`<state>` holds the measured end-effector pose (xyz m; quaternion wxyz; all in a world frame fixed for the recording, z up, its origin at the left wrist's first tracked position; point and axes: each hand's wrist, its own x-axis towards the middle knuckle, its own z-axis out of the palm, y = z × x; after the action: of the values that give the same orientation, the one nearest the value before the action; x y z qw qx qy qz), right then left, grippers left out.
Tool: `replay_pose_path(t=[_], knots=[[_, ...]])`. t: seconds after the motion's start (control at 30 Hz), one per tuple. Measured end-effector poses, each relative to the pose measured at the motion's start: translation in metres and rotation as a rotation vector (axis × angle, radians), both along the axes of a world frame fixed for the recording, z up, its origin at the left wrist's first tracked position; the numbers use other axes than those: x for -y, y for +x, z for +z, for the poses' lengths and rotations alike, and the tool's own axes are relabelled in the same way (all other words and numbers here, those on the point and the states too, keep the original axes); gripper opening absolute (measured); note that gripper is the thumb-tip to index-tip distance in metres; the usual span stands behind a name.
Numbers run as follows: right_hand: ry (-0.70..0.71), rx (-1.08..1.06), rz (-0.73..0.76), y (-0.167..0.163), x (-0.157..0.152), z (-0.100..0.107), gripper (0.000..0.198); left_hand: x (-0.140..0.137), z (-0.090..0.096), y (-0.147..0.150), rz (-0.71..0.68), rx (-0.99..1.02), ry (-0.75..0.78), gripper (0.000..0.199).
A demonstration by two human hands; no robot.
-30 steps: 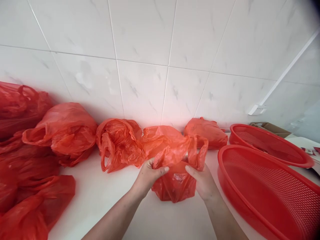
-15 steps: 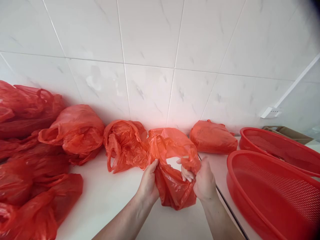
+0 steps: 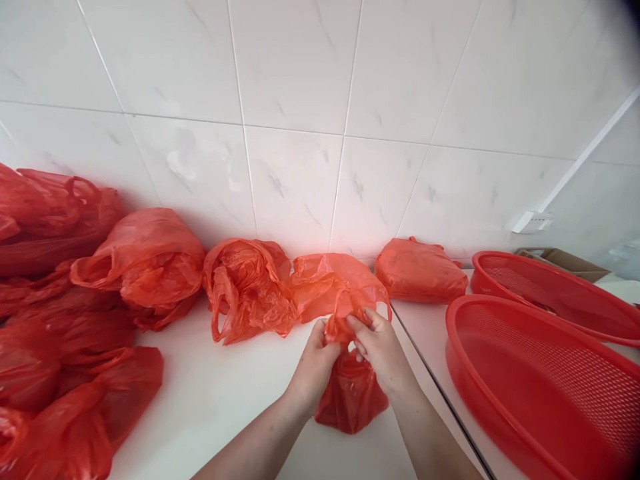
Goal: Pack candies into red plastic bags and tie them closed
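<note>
Between my hands is a thin red plastic bag (image 3: 354, 393), its lower part hanging down over the white table. My left hand (image 3: 316, 360) pinches the gathered top of the bag between thumb and fingers. On the other side, my right hand (image 3: 376, 347) grips the same bunched plastic, with its fingertips close to my left thumb. Behind my hands lies another loose red plastic bag (image 3: 335, 277), spread out toward the wall. Folds of plastic hide part of my fingers.
Crumpled red bags (image 3: 250, 287) and a fuller red bag (image 3: 155, 260) stand along the wall. More red bags (image 3: 75, 360) pile up at left. A packed red bundle (image 3: 420, 270), two red mesh baskets (image 3: 465, 333) and a cardboard box (image 3: 570, 263) are at right. A dark seam (image 3: 440, 383) crosses the table.
My hands have come together, drawing the bag's opening into a bunch. The right hand moved left, and the bag's lower part now hangs narrower.
</note>
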<state>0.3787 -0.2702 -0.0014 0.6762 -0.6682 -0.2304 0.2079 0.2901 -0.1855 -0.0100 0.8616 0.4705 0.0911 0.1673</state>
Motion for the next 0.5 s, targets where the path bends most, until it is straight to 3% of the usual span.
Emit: replay_pose_path(t=[0.1, 0.13, 0.23, 0.37, 0.5], knots=[[0.031, -0.05, -0.099, 0.003, -0.001, -0.001, 0.027, 0.001, 0.002, -0.002, 0.035, 0.069, 0.083, 0.057], [0.028, -0.03, -0.083, 0.003, 0.0, -0.001, 0.027, 0.001, 0.003, -0.003, 0.052, 0.078, 0.103, 0.062], [-0.001, 0.049, 0.101, -0.001, 0.006, 0.0, 0.023, 0.001, 0.005, -0.002, 0.06, 0.05, 0.077, 0.041], [0.096, -0.039, 0.339, 0.003, 0.016, -0.003, 0.026, -0.005, 0.005, 0.001, 0.019, -0.001, -0.079, 0.041], [0.134, -0.063, 0.408, 0.012, 0.023, -0.006, 0.036, -0.013, 0.0, 0.004, 0.087, -0.054, -0.13, 0.024]])
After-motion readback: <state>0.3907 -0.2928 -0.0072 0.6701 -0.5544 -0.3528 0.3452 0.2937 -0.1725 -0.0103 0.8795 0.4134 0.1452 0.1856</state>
